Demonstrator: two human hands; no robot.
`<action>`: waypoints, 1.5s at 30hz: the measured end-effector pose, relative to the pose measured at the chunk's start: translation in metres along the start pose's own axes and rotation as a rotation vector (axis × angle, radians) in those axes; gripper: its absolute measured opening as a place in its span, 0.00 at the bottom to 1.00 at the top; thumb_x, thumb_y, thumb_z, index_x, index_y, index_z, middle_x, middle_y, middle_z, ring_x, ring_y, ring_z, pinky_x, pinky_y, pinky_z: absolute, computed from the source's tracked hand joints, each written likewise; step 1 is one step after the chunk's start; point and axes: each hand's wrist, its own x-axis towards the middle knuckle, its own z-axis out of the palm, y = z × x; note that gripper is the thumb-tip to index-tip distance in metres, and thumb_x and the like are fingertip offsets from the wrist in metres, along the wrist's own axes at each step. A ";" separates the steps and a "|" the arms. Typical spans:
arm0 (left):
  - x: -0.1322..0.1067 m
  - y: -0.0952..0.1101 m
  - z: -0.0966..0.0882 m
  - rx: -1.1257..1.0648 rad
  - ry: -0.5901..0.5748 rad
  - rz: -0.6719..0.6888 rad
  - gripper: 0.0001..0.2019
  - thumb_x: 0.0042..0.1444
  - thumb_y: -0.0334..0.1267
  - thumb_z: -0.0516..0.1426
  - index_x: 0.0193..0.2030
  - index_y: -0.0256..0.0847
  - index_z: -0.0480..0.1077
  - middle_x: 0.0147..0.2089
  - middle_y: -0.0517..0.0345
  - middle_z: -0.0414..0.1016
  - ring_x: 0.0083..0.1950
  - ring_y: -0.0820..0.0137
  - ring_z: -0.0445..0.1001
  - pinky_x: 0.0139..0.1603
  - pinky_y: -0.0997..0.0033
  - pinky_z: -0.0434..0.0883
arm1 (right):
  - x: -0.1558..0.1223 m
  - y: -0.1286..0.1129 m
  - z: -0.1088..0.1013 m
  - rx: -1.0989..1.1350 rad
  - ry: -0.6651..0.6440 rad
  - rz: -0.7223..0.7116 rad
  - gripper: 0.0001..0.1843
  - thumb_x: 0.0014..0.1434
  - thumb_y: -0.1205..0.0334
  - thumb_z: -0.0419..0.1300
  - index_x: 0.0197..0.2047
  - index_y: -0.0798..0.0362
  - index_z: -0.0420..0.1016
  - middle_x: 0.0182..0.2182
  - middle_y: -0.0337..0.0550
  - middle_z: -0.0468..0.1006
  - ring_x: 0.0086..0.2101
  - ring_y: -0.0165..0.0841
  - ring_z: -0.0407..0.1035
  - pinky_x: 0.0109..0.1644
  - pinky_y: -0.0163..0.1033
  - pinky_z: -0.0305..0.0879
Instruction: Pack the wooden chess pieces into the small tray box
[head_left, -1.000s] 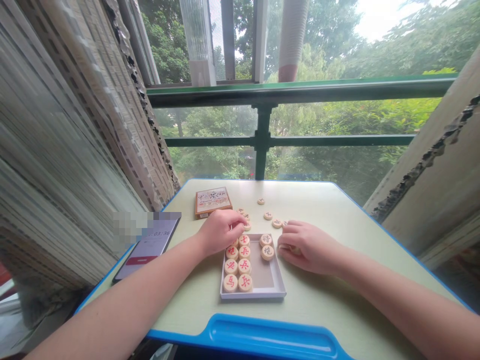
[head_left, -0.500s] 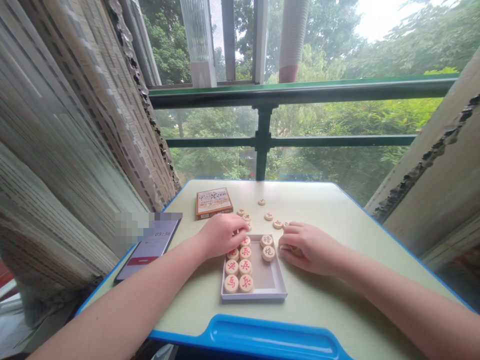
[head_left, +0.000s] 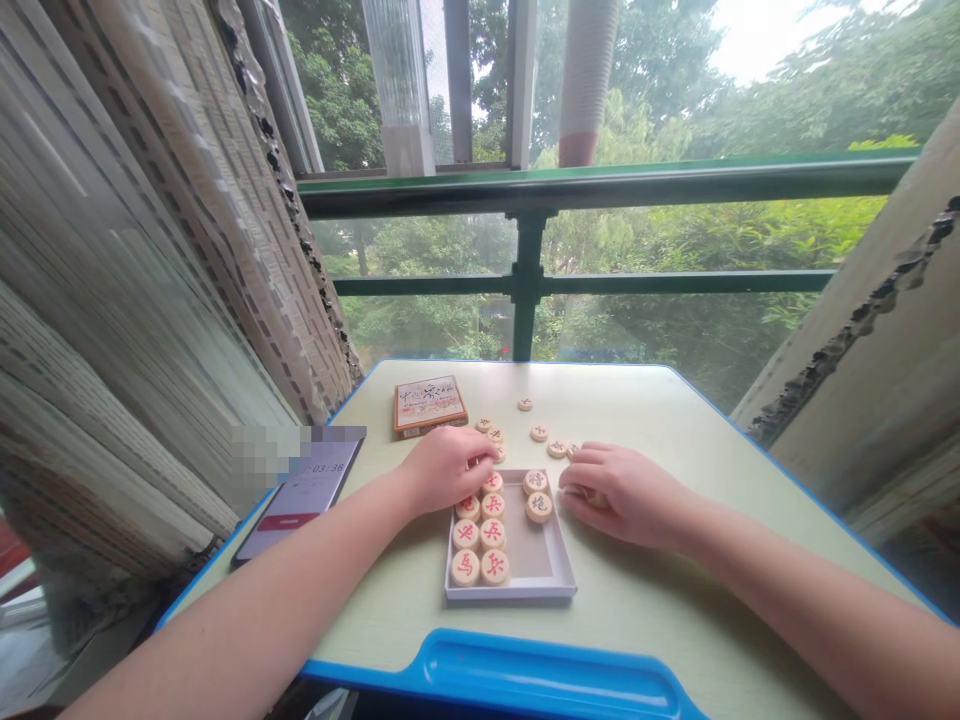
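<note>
Left hand (head_left: 448, 470) at box (head_left: 534, 565) far-left corner, right hand (head_left: 622, 493) over piece (head_left: 598, 498) by right edge; can't tell either grip.

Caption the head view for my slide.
Round beige chess pieces in a rectangular white tray, left hand at its corner, right hand alongside.
</note>
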 end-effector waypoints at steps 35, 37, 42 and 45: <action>-0.001 0.000 0.000 -0.001 0.006 0.022 0.10 0.52 0.32 0.52 0.35 0.40 0.76 0.35 0.55 0.78 0.35 0.69 0.74 0.39 0.71 0.69 | 0.000 0.004 0.003 0.147 0.100 0.012 0.08 0.58 0.68 0.52 0.33 0.53 0.73 0.35 0.47 0.77 0.37 0.33 0.68 0.41 0.37 0.65; -0.001 -0.001 0.000 -0.003 0.005 0.019 0.10 0.52 0.32 0.52 0.35 0.40 0.76 0.35 0.55 0.78 0.35 0.69 0.74 0.39 0.71 0.69 | 0.000 0.005 0.003 0.109 0.140 0.064 0.09 0.59 0.67 0.51 0.32 0.53 0.73 0.34 0.48 0.77 0.36 0.34 0.68 0.40 0.38 0.65; -0.001 -0.001 0.000 0.003 -0.004 0.018 0.10 0.52 0.32 0.52 0.35 0.40 0.75 0.35 0.55 0.78 0.36 0.69 0.74 0.39 0.71 0.69 | -0.002 0.001 -0.006 0.016 0.047 0.109 0.07 0.54 0.63 0.54 0.32 0.52 0.73 0.29 0.45 0.75 0.33 0.35 0.66 0.35 0.37 0.62; -0.001 0.000 0.000 0.013 -0.005 0.023 0.10 0.52 0.33 0.52 0.35 0.40 0.75 0.35 0.55 0.78 0.36 0.69 0.74 0.39 0.71 0.69 | -0.002 -0.004 -0.010 -0.006 -0.039 0.133 0.08 0.49 0.62 0.57 0.34 0.52 0.72 0.31 0.44 0.73 0.33 0.35 0.66 0.33 0.36 0.61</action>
